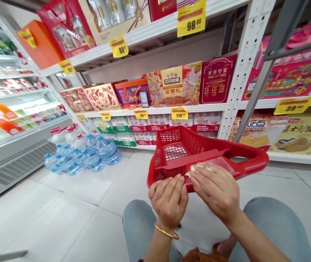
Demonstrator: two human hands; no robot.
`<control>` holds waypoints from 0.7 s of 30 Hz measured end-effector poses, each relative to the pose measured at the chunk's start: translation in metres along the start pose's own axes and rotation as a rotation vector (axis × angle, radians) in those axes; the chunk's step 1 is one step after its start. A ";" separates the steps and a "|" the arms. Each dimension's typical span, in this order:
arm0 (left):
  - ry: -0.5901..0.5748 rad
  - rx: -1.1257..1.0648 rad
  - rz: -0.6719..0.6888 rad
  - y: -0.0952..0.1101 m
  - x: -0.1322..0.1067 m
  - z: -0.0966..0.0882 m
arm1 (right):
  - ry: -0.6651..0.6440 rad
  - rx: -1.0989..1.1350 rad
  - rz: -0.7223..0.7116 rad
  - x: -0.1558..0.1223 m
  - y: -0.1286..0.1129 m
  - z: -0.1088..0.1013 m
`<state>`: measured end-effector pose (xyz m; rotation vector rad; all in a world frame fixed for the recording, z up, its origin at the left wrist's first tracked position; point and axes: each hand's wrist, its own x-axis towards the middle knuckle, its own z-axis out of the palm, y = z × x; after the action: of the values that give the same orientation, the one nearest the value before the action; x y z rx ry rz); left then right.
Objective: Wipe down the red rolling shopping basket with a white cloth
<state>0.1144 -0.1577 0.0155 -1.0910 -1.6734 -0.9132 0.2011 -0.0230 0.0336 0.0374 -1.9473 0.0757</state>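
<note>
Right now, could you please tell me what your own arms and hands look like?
The left hand and right hand are bare, with no gloves or sleeves in view. A thin gold bangle sits at the left wrist; no jewellery shows on the right.

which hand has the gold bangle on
The left hand wears the gold bangle at its wrist; the right hand, over the red plastic basket, shows no bangle.
</note>
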 end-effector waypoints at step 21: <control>-0.007 0.010 -0.036 0.000 -0.003 -0.001 | -0.036 0.012 0.042 0.004 -0.014 0.002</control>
<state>0.1148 -0.1591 0.0132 -1.0616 -1.7069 -0.9236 0.1988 -0.0370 0.0373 0.0062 -1.9842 0.1149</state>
